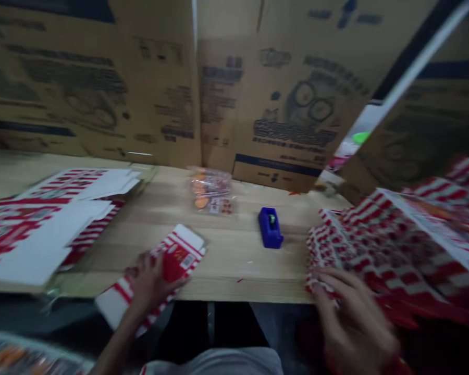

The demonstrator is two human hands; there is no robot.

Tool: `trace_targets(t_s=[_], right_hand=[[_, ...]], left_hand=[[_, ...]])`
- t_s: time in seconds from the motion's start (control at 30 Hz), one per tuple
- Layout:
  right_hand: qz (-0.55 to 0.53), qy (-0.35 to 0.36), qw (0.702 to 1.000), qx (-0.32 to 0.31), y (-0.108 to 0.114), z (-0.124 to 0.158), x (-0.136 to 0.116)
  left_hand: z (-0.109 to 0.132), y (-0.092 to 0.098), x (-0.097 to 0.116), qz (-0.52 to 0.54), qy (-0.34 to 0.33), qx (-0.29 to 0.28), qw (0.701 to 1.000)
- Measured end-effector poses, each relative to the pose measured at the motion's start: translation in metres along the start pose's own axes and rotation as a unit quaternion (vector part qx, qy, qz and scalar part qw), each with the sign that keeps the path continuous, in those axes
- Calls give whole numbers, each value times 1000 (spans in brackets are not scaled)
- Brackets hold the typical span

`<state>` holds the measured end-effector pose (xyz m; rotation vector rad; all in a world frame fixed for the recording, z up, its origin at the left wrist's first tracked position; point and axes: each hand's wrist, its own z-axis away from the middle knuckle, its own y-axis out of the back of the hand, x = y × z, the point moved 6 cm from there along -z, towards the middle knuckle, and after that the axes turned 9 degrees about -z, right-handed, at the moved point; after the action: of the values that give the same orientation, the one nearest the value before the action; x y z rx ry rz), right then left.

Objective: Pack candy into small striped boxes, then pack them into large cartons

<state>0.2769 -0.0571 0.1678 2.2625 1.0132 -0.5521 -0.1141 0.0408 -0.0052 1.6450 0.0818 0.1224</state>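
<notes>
My left hand (150,281) is closed over a red-and-white striped carton (185,250). The carton lies at a slant across the table's front edge, with a barcode label near its far end. At the right, my right hand (352,312) has its fingers stretched out against the near corner of a pile of red-and-white striped cartons (379,245); motion blurs it, and no separate thing shows in its grasp. Between the hands, farther back, sits a blue tape dispenser (271,229). Beside it lies a clear plastic bag (213,190) with orange discs and small printed pieces.
Flat printed carton blanks (42,229) are stacked on the left of the wooden table (226,265). Tall cardboard boxes (258,94) form a wall along the back. Below the table at lower left is a clear tub (35,357) with orange items.
</notes>
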Motion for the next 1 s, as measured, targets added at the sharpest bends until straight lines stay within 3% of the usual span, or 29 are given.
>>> trace_targets(t_s=[0.03, 0.1, 0.17, 0.23, 0.3, 0.43, 0.6, 0.67, 0.87, 1.0], right_hand=[[-59, -19, 995, -83, -48, 2, 3], [-156, -69, 953, -251, -142, 11, 8], [-169, -117, 905, -372, -217, 20, 16], [-80, -155, 862, -476, -269, 28, 30], [-1, -184, 834, -519, -299, 31, 42], [34, -230, 823, -519, -322, 33, 51], [20, -267, 845, -462, -316, 30, 61], [-9, -301, 838, -456, -314, 28, 69], [-200, -423, 752, -464, -319, 28, 82], [-312, -445, 711, -446, -310, 24, 69]], left_hand=[[2, -7, 8, -16, -4, -1, 1000], [7, -18, 28, -27, -24, -3, 999], [13, -25, 45, -22, -37, -3, 999], [18, -28, 56, -14, -43, 2, 999], [20, -30, 59, -8, -48, 11, 999], [21, -33, 58, -2, -74, 12, 997], [22, -30, 59, -2, -95, 9, 995], [22, -29, 59, 1, -101, 1, 995], [24, -24, 65, -12, -121, -31, 992], [25, 6, 71, -21, -118, 13, 993]])
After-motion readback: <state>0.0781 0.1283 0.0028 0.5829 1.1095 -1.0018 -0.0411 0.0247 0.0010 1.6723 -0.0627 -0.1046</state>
